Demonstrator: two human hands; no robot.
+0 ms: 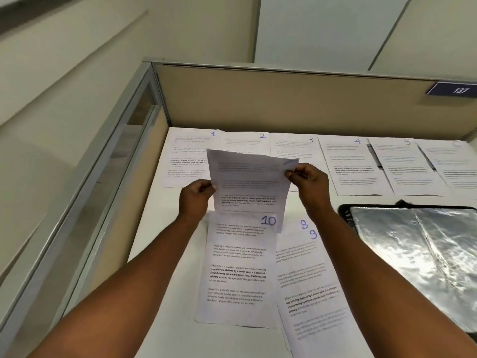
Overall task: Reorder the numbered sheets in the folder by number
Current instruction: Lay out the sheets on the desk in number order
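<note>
I hold one printed sheet [249, 186] up over the white desk [154, 220]; its number at the top right looks like a 7, partly hidden. My left hand [195, 200] pinches its left edge and my right hand [308, 182] pinches its top right corner. Sheets 1 [188, 157], 2 [244, 140], 3 [294, 146], 4 [353, 166] and 5 [410, 166] lie in a row along the back. Sheet 10 [237, 270] lies under my hands, with sheets 8 and 9 [307, 275] overlapping to its right. The black folder [418, 257] with shiny plastic sleeves lies open at right.
A beige partition [284, 99] walls the desk at the back and a glass-edged one [108, 161] at the left. A further sheet [454, 164] lies at the far right of the back row, its number unreadable. A blue plate marked 137 [451, 89] hangs on the partition.
</note>
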